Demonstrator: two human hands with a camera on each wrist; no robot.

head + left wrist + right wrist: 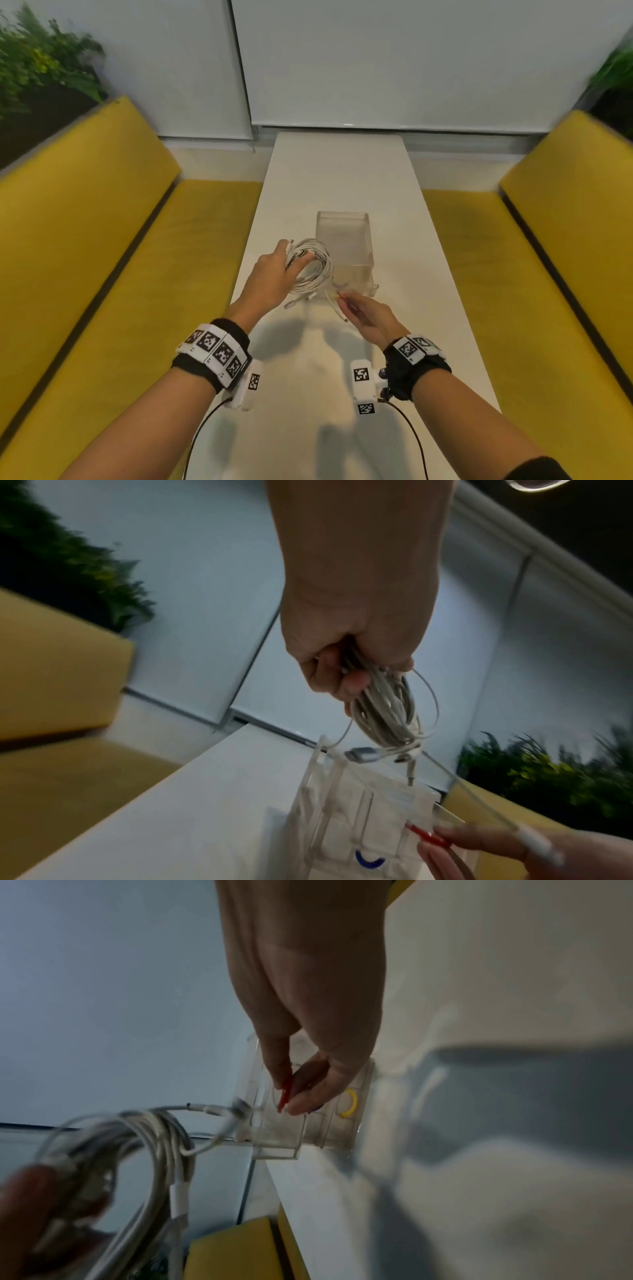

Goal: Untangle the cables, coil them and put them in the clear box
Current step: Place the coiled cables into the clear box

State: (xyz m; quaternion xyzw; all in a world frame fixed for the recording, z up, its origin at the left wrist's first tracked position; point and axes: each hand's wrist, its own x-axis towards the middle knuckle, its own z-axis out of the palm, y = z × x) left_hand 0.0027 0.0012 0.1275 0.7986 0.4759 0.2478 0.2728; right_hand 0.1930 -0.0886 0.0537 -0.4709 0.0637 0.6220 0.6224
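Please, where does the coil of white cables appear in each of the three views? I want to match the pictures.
Head view: coil of white cables at the centre, gripped by the left hand, just left of the clear box.
Left wrist view: coil hangs below the left hand, right of centre.
Right wrist view: coil at lower left, blurred.
Shared landmark: the clear box, beside the coil in every view.

Long white desk running to the far wall, yellow benches along left and right, green plants behind each bench back, pale roller blinds at the far end
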